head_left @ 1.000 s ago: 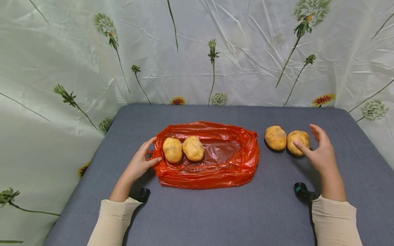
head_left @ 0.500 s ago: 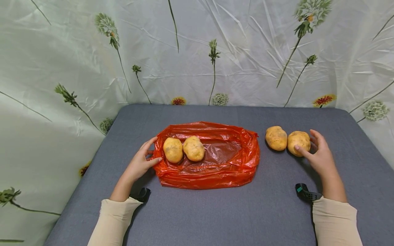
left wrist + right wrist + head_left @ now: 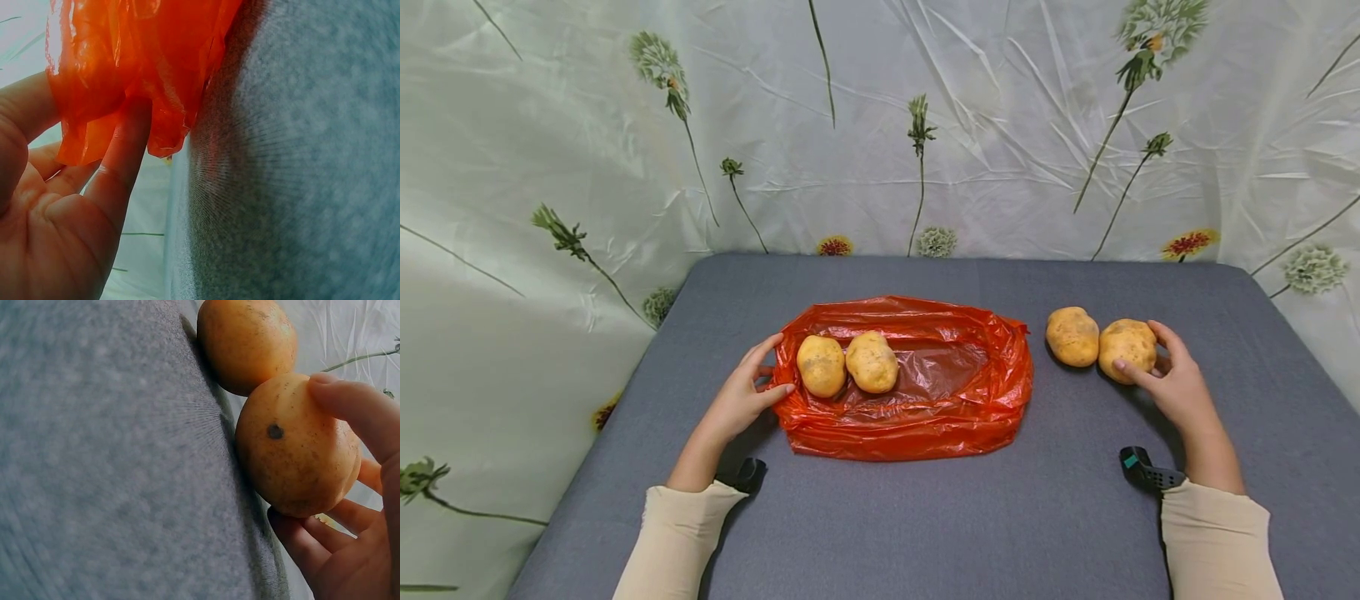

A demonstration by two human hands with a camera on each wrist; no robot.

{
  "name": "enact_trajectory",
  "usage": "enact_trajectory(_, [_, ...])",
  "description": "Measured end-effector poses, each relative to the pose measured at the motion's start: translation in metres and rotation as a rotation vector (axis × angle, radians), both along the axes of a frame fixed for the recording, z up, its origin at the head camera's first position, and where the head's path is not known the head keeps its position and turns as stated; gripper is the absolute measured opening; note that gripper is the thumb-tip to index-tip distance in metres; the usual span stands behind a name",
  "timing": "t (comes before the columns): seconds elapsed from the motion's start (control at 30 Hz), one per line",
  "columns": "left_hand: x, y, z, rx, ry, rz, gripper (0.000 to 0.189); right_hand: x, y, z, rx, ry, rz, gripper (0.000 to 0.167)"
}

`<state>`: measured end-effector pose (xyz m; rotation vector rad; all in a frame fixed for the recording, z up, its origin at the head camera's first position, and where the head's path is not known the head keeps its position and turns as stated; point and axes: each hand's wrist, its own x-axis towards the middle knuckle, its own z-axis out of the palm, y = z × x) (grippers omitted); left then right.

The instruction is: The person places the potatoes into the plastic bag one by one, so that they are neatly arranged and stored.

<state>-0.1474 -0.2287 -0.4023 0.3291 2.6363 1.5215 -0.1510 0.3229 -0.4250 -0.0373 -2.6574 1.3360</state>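
A red plastic bag lies mouth up in the middle of the table. Inside its left end sit two yellow potatoes, one potato beside the other potato. My left hand holds the bag's left edge; in the left wrist view some fingertips are hidden by the thin plastic. To the right of the bag, my right hand grips the right-hand potato between thumb and fingers. That potato touches another potato on its left. A dark spot marks the gripped potato in the right wrist view.
Grey cloth covers the table, whose far edge meets a pale curtain printed with flowers. Each wrist wears a black strap, the right strap standing just above the cloth.
My right hand has come down onto the right-hand potato, its thumb and fingers now closed around it. The left hand and the bag have stayed where they were.
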Motion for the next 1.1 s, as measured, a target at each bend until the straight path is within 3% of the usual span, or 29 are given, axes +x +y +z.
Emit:
enact_trajectory(0.1, [0.0,0.0,-0.001,0.001,0.004,0.0,0.073,0.001,-0.001,0.0,-0.001,0.027,-0.034,0.075])
enact_trajectory(0.2, [-0.006,-0.006,-0.014,0.007,0.015,-0.004,0.074,0.002,-0.003,0.002,-0.01,0.05,-0.058,0.075])
enact_trajectory(0.3, [-0.005,-0.007,-0.014,0.001,0.013,-0.001,0.075,0.002,-0.005,0.005,-0.019,0.065,-0.078,0.075])
enact_trajectory(0.43, [-0.003,-0.004,-0.01,-0.008,0.001,0.011,0.075,0.001,-0.011,0.01,-0.043,0.09,-0.094,0.075])
enact_trajectory(0.63, [0.006,0.005,0.01,-0.009,0.004,0.015,0.072,0.0,-0.02,0.017,-0.058,0.148,-0.093,0.074])
enact_trajectory(0.77, [0.009,0.007,0.017,-0.027,0.005,0.015,0.07,-0.001,-0.027,0.023,-0.055,0.175,-0.079,0.074])
enact_trajectory(0.97, [0.007,0.007,0.015,-0.039,0.005,0.011,0.07,-0.001,-0.037,0.033,-0.029,0.192,-0.026,0.075])
enact_trajectory(1.1, [0.002,0.002,0.005,-0.014,0.007,0.002,0.073,-0.001,-0.044,0.039,-0.017,0.211,0.007,0.076])
